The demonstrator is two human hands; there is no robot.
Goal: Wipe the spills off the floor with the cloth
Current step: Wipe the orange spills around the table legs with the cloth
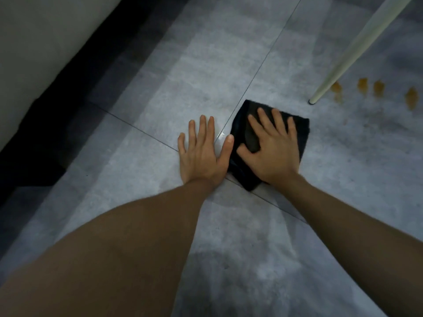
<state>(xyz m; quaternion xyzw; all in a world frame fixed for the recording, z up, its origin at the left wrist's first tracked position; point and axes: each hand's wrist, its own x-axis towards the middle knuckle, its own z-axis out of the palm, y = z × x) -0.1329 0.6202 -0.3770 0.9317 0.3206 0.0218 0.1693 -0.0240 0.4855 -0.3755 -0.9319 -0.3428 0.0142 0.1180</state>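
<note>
Left hand [201, 154] flat on floor [142, 115]; right hand [272, 152] presses cloth [302, 131].

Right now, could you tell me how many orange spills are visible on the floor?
4, in a row right of the white leg: one beside its foot, then, and near the frame edge. More may lie outside view.

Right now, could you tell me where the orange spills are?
Upper right of the head view: spills on the floor, beside the white leg's foot, beyond the cloth.
</note>
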